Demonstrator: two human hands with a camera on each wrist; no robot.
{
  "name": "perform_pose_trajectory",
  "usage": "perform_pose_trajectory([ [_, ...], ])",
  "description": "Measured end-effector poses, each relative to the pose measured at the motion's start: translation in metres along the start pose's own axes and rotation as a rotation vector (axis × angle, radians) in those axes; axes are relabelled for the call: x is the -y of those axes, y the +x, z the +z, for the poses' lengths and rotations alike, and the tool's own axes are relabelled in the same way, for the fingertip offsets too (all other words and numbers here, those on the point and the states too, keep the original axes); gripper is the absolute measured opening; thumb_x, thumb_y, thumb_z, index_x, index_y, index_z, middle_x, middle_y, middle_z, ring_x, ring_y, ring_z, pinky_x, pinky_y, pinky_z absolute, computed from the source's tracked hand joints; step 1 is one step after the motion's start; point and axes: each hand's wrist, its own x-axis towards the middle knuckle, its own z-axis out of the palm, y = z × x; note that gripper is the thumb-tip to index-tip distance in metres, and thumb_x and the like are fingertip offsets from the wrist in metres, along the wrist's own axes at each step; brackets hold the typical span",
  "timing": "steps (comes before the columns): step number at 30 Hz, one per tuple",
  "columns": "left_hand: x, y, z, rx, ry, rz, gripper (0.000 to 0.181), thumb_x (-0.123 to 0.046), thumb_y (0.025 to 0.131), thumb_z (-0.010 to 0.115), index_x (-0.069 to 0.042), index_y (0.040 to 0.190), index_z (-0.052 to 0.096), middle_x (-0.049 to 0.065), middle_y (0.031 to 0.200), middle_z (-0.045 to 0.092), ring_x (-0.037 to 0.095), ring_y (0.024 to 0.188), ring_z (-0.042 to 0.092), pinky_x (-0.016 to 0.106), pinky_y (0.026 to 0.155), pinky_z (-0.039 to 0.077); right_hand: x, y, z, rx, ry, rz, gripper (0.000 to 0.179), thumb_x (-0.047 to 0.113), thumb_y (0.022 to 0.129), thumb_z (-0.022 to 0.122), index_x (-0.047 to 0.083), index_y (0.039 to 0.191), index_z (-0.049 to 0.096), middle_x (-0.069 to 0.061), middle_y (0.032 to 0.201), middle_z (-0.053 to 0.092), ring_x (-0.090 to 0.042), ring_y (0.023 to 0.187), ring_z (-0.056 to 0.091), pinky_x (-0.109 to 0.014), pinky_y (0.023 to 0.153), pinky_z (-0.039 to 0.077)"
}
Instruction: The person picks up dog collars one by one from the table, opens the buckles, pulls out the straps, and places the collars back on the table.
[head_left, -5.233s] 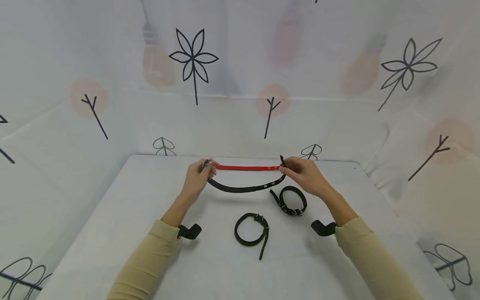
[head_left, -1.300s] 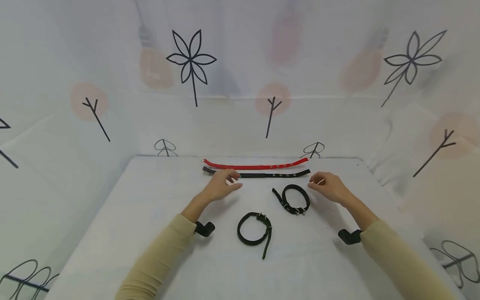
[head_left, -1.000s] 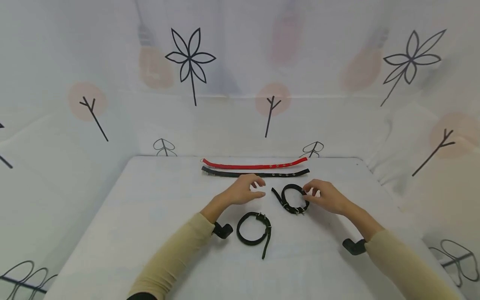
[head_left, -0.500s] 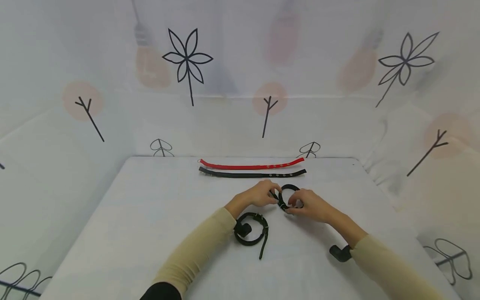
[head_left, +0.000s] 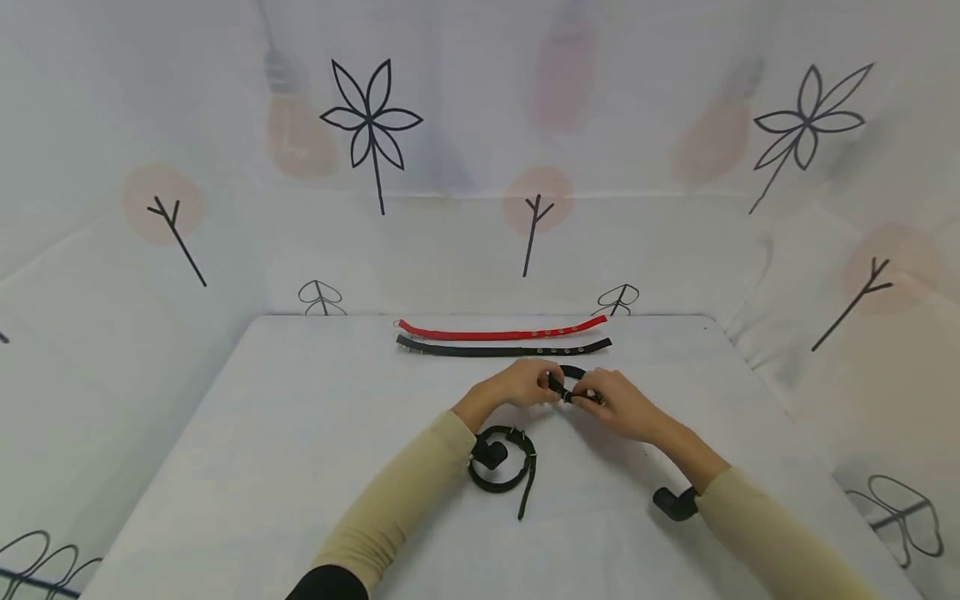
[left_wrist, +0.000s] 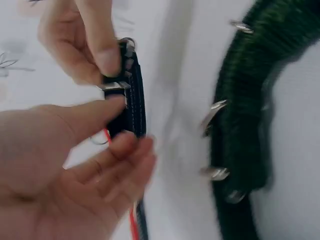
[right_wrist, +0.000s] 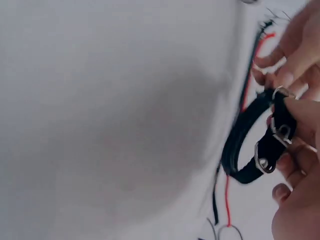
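Both hands work on a black buckled collar (right_wrist: 232, 150), raised and tilted up from the table. My right hand (head_left: 618, 404) pinches it at the metal buckle and rings, its thumb laid along the strap in the right wrist view. The left hand (head_left: 523, 382) holds the strap's loose end between thumb and fingers. In the head view the fingers cover much of this collar. A dark green collar (left_wrist: 240, 135), buckled into a ring, lies nearer the person, partly behind the left wrist's camera (head_left: 491, 454).
Along the back of the white table (head_left: 300, 417) lie a red collar (head_left: 495, 336) and, just in front of it, a straight black collar (head_left: 487, 352), both unbuckled. A patterned white cloth (head_left: 450, 250) hangs behind the table and at its sides.
The red and black collars, held up earlier, now lie straight at the back. Both hands have come together on the ringed black collar, taken hold of it and tilted it up.
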Motion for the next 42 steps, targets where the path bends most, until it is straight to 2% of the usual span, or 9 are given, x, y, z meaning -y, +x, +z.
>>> perform_pose_trajectory([
  [8,-0.003,-0.016,-0.023,-0.224,-0.230,0.129,0.031,-0.035,0.099,0.069,-0.017,0.124,0.071,-0.002,0.080,0.045,0.010,0.073,0.039,0.025,0.064,0.034,0.009,0.010,-0.043,-0.033,0.252,0.080,0.009,0.014,0.103,0.063,0.011,0.106,0.071,0.000,0.090,0.062,-0.015,0.080,0.053,-0.030,0.068,0.044],
  [12,-0.010,-0.024,-0.027,-0.317,-0.309,0.133,0.033,-0.039,0.098,0.070,-0.019,0.124,0.072,-0.005,0.094,0.057,0.010,0.085,0.052,0.027,0.073,0.045,0.014,0.016,-0.053,-0.017,0.368,0.073,0.012,0.011,0.107,0.055,0.006,0.104,0.066,-0.007,0.083,0.053,-0.019,0.072,0.048,-0.031,0.062,0.042],
  [14,-0.013,-0.027,-0.027,-0.359,-0.321,0.121,0.033,-0.041,0.097,0.071,-0.020,0.123,0.074,-0.007,0.102,0.062,0.009,0.100,0.057,0.031,0.086,0.050,0.016,0.019,-0.055,-0.006,0.417,0.061,0.014,0.009,0.108,0.051,0.004,0.102,0.063,-0.009,0.082,0.049,-0.020,0.072,0.046,-0.032,0.063,0.041],
  [18,-0.013,-0.032,-0.026,-0.434,-0.354,0.108,0.029,-0.040,0.096,0.073,-0.020,0.116,0.077,-0.006,0.101,0.063,0.011,0.113,0.055,0.037,0.098,0.047,0.023,0.024,-0.053,0.004,0.478,0.063,0.019,0.012,0.110,0.045,0.003,0.107,0.061,-0.011,0.083,0.047,-0.022,0.076,0.045,-0.033,0.065,0.040],
  [25,-0.008,-0.041,-0.024,-0.412,-0.709,0.099,0.028,-0.028,0.096,0.075,-0.018,0.122,0.072,-0.004,0.116,0.066,0.014,0.103,0.062,0.038,0.091,0.050,0.036,0.031,-0.045,-0.019,0.555,0.062,0.025,0.016,0.112,0.040,0.001,0.112,0.060,-0.015,0.091,0.050,-0.025,0.085,0.048,-0.032,0.073,0.041],
  [29,-0.004,-0.043,-0.023,-0.393,-0.832,0.094,0.042,-0.023,0.099,0.071,-0.016,0.139,0.061,0.001,0.102,0.064,0.017,0.086,0.059,0.037,0.085,0.046,0.039,0.034,-0.044,-0.023,0.585,0.066,0.025,0.017,0.112,0.040,0.000,0.111,0.059,-0.014,0.095,0.051,-0.023,0.089,0.048,-0.031,0.076,0.041],
  [31,-0.002,-0.043,-0.022,-0.391,-0.839,0.082,0.040,-0.024,0.099,0.070,-0.012,0.136,0.062,0.002,0.092,0.060,0.018,0.081,0.056,0.036,0.080,0.044,0.041,0.035,-0.043,-0.025,0.586,0.073,0.025,0.017,0.112,0.041,0.000,0.109,0.059,-0.014,0.093,0.051,-0.022,0.087,0.047,-0.031,0.074,0.040],
  [36,0.002,-0.043,-0.019,-0.374,-0.746,0.076,0.025,-0.029,0.099,0.071,-0.006,0.107,0.071,0.002,0.080,0.059,0.016,0.080,0.053,0.031,0.075,0.043,0.043,0.038,-0.040,0.005,0.560,0.109,0.022,0.018,0.112,0.043,0.005,0.103,0.059,-0.011,0.086,0.047,-0.020,0.081,0.044,-0.031,0.068,0.038],
  [42,0.001,-0.047,-0.017,-0.370,-0.756,0.179,0.024,-0.019,0.094,0.077,-0.008,0.115,0.075,0.001,0.102,0.074,0.017,0.097,0.067,0.032,0.086,0.053,0.043,0.041,-0.039,0.060,0.516,0.101,0.021,0.017,0.111,0.045,0.007,0.101,0.060,-0.009,0.083,0.048,-0.022,0.077,0.047,-0.032,0.067,0.040],
])
